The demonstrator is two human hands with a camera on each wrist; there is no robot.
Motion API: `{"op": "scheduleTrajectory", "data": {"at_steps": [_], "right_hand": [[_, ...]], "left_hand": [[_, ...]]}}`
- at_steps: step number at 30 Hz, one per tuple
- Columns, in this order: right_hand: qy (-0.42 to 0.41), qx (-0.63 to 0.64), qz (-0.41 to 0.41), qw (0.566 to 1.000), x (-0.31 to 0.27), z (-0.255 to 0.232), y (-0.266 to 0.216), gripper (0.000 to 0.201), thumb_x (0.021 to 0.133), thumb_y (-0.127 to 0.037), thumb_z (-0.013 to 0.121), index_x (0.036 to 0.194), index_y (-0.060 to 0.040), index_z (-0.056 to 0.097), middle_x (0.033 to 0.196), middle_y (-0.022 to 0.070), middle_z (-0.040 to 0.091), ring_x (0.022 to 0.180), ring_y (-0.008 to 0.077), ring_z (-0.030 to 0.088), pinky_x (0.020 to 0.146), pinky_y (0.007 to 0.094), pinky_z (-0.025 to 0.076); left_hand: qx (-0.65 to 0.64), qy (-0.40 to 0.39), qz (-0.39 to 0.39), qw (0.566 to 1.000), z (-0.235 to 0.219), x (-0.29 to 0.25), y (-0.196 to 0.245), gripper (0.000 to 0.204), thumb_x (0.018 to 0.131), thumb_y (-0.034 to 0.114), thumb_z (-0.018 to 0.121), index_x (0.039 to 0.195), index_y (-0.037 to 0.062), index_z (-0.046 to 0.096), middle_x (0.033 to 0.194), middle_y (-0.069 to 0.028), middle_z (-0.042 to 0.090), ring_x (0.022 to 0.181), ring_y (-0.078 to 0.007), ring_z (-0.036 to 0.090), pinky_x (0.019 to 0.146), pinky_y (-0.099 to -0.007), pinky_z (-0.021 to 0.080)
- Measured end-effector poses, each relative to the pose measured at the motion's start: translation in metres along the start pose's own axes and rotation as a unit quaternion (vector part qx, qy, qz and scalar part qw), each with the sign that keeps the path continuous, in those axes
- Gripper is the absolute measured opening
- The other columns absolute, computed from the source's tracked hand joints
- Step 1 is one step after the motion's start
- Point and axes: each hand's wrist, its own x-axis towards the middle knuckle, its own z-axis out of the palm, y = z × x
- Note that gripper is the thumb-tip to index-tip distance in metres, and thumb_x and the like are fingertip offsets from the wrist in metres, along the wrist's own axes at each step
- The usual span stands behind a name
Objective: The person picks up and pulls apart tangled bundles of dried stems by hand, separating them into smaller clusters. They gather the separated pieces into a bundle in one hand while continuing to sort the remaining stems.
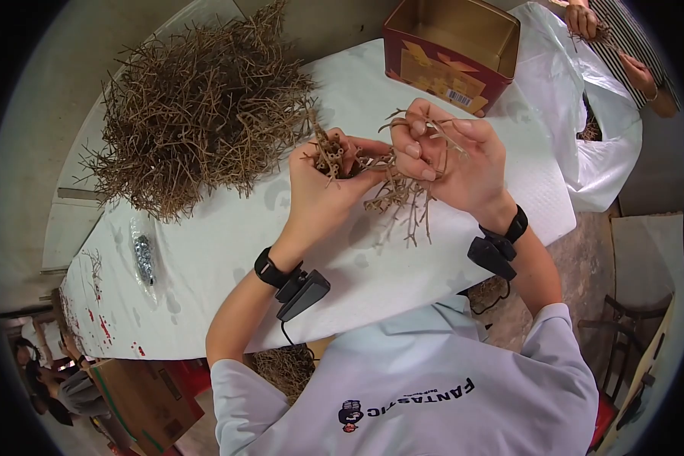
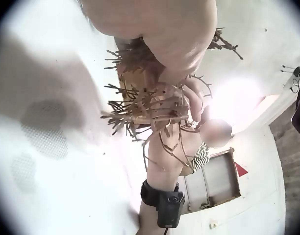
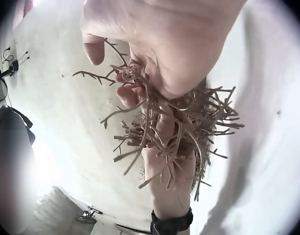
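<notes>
My left hand [image 1: 319, 186] grips a bundle of dry, branching brown stems [image 1: 331, 156], their cut ends bunched near the thumb. Loose stem ends [image 2: 155, 110] spread out from this bundle in the left wrist view. Close beside it, my right hand [image 1: 467, 163] has curled fingers around a thin branching stem [image 1: 450, 138]. In the right wrist view, thin stems [image 3: 149, 105] run down from the right fingers across the bundle, and the left hand appears behind them. More stem tips [image 1: 412, 220] hang between the two hands, over the white-covered table [image 1: 281, 258].
A large heap of dry stems [image 1: 197, 114] lies at the table's far left. A red tin box [image 1: 463, 80] stands at the back, beside a white plastic bag [image 1: 600, 163]. A clear packet [image 1: 143, 254] lies at left. Another person's hand [image 1: 581, 21] holds stems at upper right.
</notes>
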Motion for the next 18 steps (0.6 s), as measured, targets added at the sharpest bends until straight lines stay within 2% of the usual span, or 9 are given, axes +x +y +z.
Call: {"op": "scheduleTrajectory", "data": {"at_steps": [3,5,7,9,12,13,14,16,18], "right_hand": [[-0.007,-0.011,-0.002,1.000,-0.001,-0.004,-0.004,0.038,0.089,-0.039,0.049,0.104,-0.0056,0.042,0.089,0.0080,0.045,0.068,0.0152,0.042,0.063,0.0249,0.034],[-0.010,-0.016,-0.004,1.000,-0.001,-0.006,-0.004,0.038,0.089,-0.039,0.050,0.105,-0.0054,0.043,0.090,0.0082,0.045,0.069,0.0156,0.043,0.063,0.0250,0.034],[0.003,-0.111,-0.051,0.992,0.000,-0.008,-0.004,0.036,0.088,-0.033,0.055,0.108,-0.0045,0.044,0.093,0.0088,0.048,0.070,0.0142,0.044,0.064,0.0251,0.036],[0.009,-0.158,-0.075,0.985,0.001,-0.007,-0.003,0.036,0.088,-0.030,0.057,0.109,-0.0041,0.045,0.095,0.0091,0.049,0.071,0.0135,0.044,0.064,0.0252,0.037],[0.093,-0.414,-0.150,0.893,0.003,0.001,0.000,0.029,0.085,-0.013,0.063,0.108,-0.0026,0.050,0.099,0.0074,0.055,0.072,0.0100,0.043,0.065,0.0241,0.038],[0.094,-0.413,-0.150,0.893,0.002,0.002,0.000,0.029,0.085,-0.013,0.063,0.108,-0.0026,0.050,0.099,0.0074,0.055,0.072,0.0100,0.043,0.065,0.0241,0.038],[0.067,-0.470,-0.121,0.872,0.000,0.003,0.000,0.027,0.084,-0.010,0.065,0.106,-0.0025,0.051,0.098,0.0056,0.056,0.072,0.0091,0.042,0.065,0.0235,0.038],[0.013,-0.575,-0.062,0.815,-0.003,0.005,-0.001,0.025,0.083,-0.003,0.069,0.103,-0.0023,0.053,0.096,0.0019,0.059,0.070,0.0073,0.040,0.064,0.0223,0.038],[0.025,-0.575,-0.046,0.816,-0.002,0.009,-0.004,0.025,0.083,-0.003,0.070,0.101,-0.0024,0.054,0.092,0.0012,0.058,0.068,0.0078,0.040,0.063,0.0222,0.038]], "left_hand": [[0.035,0.005,-0.010,0.999,0.001,-0.001,-0.005,0.039,0.078,-0.010,0.072,0.068,0.0058,0.038,0.098,-0.0119,0.073,0.085,-0.0108,0.066,0.074,-0.0249,0.052],[-0.007,0.025,0.016,1.000,0.004,-0.002,-0.004,0.035,0.078,-0.010,0.072,0.069,0.0050,0.041,0.098,-0.0116,0.073,0.080,-0.0111,0.065,0.069,-0.0247,0.050],[-0.027,0.034,0.029,0.999,0.003,-0.002,-0.003,0.034,0.079,-0.010,0.071,0.070,0.0045,0.042,0.098,-0.0115,0.074,0.078,-0.0112,0.065,0.067,-0.0247,0.050],[0.135,0.022,0.104,0.985,-0.005,-0.001,-0.001,0.030,0.074,-0.008,0.073,0.074,0.0038,0.046,0.095,-0.0115,0.072,0.073,-0.0161,0.064,0.064,-0.0284,0.048],[0.263,-0.004,0.193,0.945,-0.015,0.002,0.004,0.028,0.070,-0.007,0.075,0.078,0.0034,0.050,0.094,-0.0119,0.071,0.071,-0.0220,0.063,0.063,-0.0322,0.047],[0.307,-0.025,0.245,0.919,-0.017,0.004,0.006,0.028,0.068,-0.006,0.075,0.080,0.0032,0.051,0.093,-0.0123,0.069,0.071,-0.0253,0.062,0.063,-0.0342,0.047],[0.349,-0.046,0.295,0.888,-0.018,0.005,0.006,0.029,0.065,-0.005,0.075,0.082,0.0031,0.052,0.092,-0.0127,0.068,0.071,-0.0287,0.061,0.064,-0.0362,0.047],[0.351,-0.064,0.312,0.881,-0.019,0.008,0.004,0.030,0.064,-0.004,0.074,0.082,0.0030,0.052,0.091,-0.0124,0.067,0.073,-0.0298,0.060,0.065,-0.0372,0.046],[0.357,-0.097,0.343,0.864,-0.022,0.009,0.003,0.032,0.061,-0.001,0.073,0.084,0.0030,0.052,0.088,-0.0116,0.064,0.077,-0.0321,0.059,0.067,-0.0393,0.046]]}}
